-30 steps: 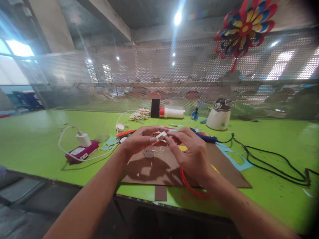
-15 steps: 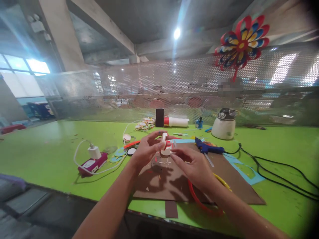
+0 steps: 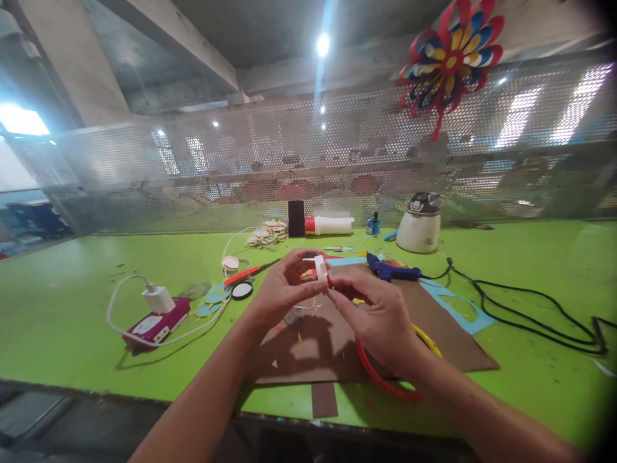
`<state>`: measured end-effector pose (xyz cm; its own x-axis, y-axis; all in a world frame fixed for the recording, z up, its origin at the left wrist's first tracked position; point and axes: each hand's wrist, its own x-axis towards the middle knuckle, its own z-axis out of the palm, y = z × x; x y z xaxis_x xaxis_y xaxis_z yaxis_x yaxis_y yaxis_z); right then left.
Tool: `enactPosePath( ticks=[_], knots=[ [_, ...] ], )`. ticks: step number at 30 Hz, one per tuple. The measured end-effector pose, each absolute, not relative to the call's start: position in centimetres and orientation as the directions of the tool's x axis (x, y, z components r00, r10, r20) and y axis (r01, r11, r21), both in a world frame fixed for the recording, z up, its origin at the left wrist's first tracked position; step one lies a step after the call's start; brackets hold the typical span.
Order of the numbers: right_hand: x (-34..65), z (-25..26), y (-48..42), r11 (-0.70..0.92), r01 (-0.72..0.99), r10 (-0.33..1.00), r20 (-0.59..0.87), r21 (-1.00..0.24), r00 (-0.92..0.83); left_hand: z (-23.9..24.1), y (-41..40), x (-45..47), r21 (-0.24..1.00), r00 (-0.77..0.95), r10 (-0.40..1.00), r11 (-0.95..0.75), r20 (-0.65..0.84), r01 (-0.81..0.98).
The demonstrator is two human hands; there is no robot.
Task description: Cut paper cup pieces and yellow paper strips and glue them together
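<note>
A small white piece (image 3: 321, 269) with red on it is held up between the two hands, above the far part of a brown board (image 3: 284, 374). The left hand (image 3: 282, 286) grips it with curled fingers and thumb; the right hand (image 3: 378, 315) has its thumb and fingertips together on its red lower edge. Below the right wrist lie a red loop (image 3: 380, 382) and a yellow loop (image 3: 429, 341). Paper scraps dot the board, and a blue glue gun (image 3: 393, 270) lies at its far right. To the left on the green tabletop (image 3: 62, 308) are an orange tool (image 3: 242, 275), a black-rimmed disc (image 3: 241, 291), light-blue discs (image 3: 216, 294) and a purple power strip (image 3: 168, 323) carrying a white charger (image 3: 158, 299). Farther back stand a black slab (image 3: 296, 218), a blue bottle (image 3: 373, 225) and a white jug (image 3: 418, 231), before a mesh screen (image 3: 241, 151).
</note>
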<state>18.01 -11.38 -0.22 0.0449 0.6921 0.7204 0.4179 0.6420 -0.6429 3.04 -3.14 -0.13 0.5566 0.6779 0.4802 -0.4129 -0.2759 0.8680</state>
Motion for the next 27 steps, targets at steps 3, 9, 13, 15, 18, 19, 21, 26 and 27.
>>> enactPosePath(
  ticks=[3,9,13,15,18,19,21,26,27],
  knots=[
    [17.9,-0.2,-11.3,0.66,0.384,0.683,0.728,-0.646,0.051,0.2,-3.4,3.0,0.871,0.546,0.682,-0.321,0.486,-0.373],
    [17.8,-1.0,-10.9,0.651,0.321,0.703,0.706,-0.688,0.086,0.4,-3.9,3.3,0.8,0.408,0.689,-0.508,0.6,-0.318],
    [18.0,-1.2,-10.5,0.634,0.361,0.694,0.709,-0.684,0.126,0.0,-3.9,3.6,0.76,0.334,0.683,-0.591,0.65,-0.269],
    [18.1,-1.1,-10.4,0.633,0.377,0.68,0.718,-0.676,0.146,-0.3,-3.7,3.8,0.749,0.309,0.683,-0.619,0.662,-0.236],
    [18.2,-1.0,-10.1,0.619,0.39,0.681,0.713,-0.681,0.164,-0.7,-3.3,3.8,0.732,0.254,0.687,-0.652,0.681,-0.197],
    [18.4,-0.9,-10.0,0.612,0.395,0.686,0.708,-0.685,0.165,-0.8,-3.2,3.8,0.719,0.231,0.682,-0.667,0.694,-0.195],
    [18.7,-0.9,-9.7,0.593,0.413,0.703,0.694,-0.692,0.153,-0.8,-2.9,3.8,0.687,0.196,0.659,-0.7,0.726,-0.193],
    [20.1,-0.8,-9.3,0.526,0.51,0.775,0.63,-0.68,0.041,-0.6,-2.6,3.9,0.685,0.148,0.673,-0.683,0.725,-0.254],
    [20.4,-0.8,-9.2,0.512,0.536,0.792,0.61,-0.671,0.006,-0.5,-2.6,4.0,0.693,0.14,0.685,-0.667,0.715,-0.274]
  ],
)
